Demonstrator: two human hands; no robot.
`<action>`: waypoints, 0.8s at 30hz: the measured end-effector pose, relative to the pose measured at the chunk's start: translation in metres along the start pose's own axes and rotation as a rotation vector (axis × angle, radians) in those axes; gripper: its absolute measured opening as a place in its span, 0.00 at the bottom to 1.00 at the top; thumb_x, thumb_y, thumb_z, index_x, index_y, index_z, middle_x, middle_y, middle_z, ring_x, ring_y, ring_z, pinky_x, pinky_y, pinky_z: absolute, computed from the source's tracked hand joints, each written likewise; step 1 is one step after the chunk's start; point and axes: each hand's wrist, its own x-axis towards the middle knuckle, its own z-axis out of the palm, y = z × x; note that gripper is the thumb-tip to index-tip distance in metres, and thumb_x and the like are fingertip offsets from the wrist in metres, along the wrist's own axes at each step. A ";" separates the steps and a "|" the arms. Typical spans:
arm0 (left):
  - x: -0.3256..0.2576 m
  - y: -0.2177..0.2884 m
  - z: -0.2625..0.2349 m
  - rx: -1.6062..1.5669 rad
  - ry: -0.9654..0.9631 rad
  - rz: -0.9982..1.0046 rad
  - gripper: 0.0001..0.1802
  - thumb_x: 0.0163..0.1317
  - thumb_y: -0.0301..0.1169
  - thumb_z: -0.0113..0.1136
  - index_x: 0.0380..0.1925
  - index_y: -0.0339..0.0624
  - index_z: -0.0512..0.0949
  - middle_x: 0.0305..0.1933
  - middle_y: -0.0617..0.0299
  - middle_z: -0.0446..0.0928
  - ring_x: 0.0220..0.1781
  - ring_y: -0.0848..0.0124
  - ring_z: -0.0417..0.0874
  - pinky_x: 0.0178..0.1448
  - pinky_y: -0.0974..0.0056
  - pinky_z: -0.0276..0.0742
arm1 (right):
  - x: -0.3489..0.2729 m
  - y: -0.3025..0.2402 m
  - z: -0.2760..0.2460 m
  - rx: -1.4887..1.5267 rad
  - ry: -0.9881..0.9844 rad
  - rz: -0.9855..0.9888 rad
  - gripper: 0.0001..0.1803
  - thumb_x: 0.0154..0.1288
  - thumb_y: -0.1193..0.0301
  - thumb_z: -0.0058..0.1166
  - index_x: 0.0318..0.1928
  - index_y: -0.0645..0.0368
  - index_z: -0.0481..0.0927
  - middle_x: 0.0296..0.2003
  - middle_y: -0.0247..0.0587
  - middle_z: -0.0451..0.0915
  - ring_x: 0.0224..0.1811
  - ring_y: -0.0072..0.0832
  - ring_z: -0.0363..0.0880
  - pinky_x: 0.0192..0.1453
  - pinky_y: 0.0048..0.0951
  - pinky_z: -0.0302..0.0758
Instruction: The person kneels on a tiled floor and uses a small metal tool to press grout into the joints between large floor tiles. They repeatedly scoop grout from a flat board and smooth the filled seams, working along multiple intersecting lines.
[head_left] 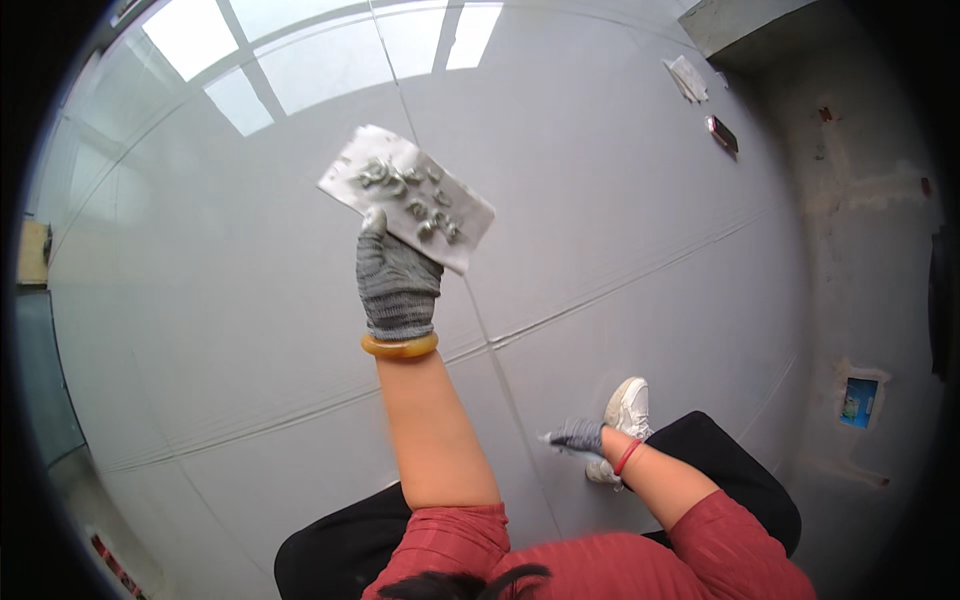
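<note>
My left hand (393,268), in a grey knit glove with a yellow bangle at the wrist, is stretched out over the floor. It grips the near edge of a white card (462,203), thumb on top and the other fingers mostly hidden beneath. Several curled lumps of grey paste (400,185) lie on the card. Lower down, my right hand (577,437), also gloved in grey, is beside my white shoes (628,405). Its fingers look closed and point left toward a floor joint. Whatever they may hold is too small and blurred to name.
Large glossy grey tiles (250,300) with thin joints cover the floor and reflect windows. At the far right lie a phone (722,134) and folded white papers (688,79), near a bare grey wall (850,230). A blue wall box (858,402) is set into that wall.
</note>
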 end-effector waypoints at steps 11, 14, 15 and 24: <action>-0.016 0.004 0.017 0.098 0.026 -0.283 0.32 0.67 0.42 0.50 0.66 0.39 0.57 0.65 0.50 0.65 0.64 0.55 0.68 0.68 0.49 0.65 | -0.113 -0.262 -0.204 -0.040 0.553 -0.478 0.21 0.61 0.54 0.56 0.26 0.60 0.82 0.19 0.38 0.78 0.24 0.24 0.74 0.32 0.28 0.71; -0.017 -0.002 0.011 -0.031 -0.113 -0.330 0.35 0.66 0.43 0.51 0.67 0.39 0.55 0.67 0.49 0.63 0.66 0.54 0.66 0.69 0.48 0.63 | -0.092 -0.272 -0.206 -0.057 0.540 -0.515 0.21 0.61 0.53 0.56 0.27 0.61 0.83 0.20 0.39 0.79 0.25 0.25 0.76 0.34 0.29 0.73; -0.018 -0.004 0.009 -0.057 -0.139 -0.319 0.37 0.66 0.46 0.52 0.69 0.39 0.52 0.68 0.48 0.60 0.69 0.53 0.63 0.71 0.46 0.59 | -0.084 -0.272 -0.206 -0.049 0.547 -0.521 0.21 0.62 0.54 0.56 0.27 0.61 0.83 0.20 0.39 0.79 0.25 0.25 0.76 0.34 0.29 0.73; -0.020 -0.006 0.017 -0.147 -0.131 -0.348 0.38 0.66 0.48 0.51 0.70 0.44 0.50 0.72 0.51 0.55 0.72 0.53 0.56 0.75 0.47 0.49 | -0.082 -0.271 -0.217 -0.075 0.454 -0.424 0.22 0.63 0.52 0.53 0.29 0.59 0.84 0.19 0.38 0.79 0.24 0.24 0.75 0.33 0.29 0.73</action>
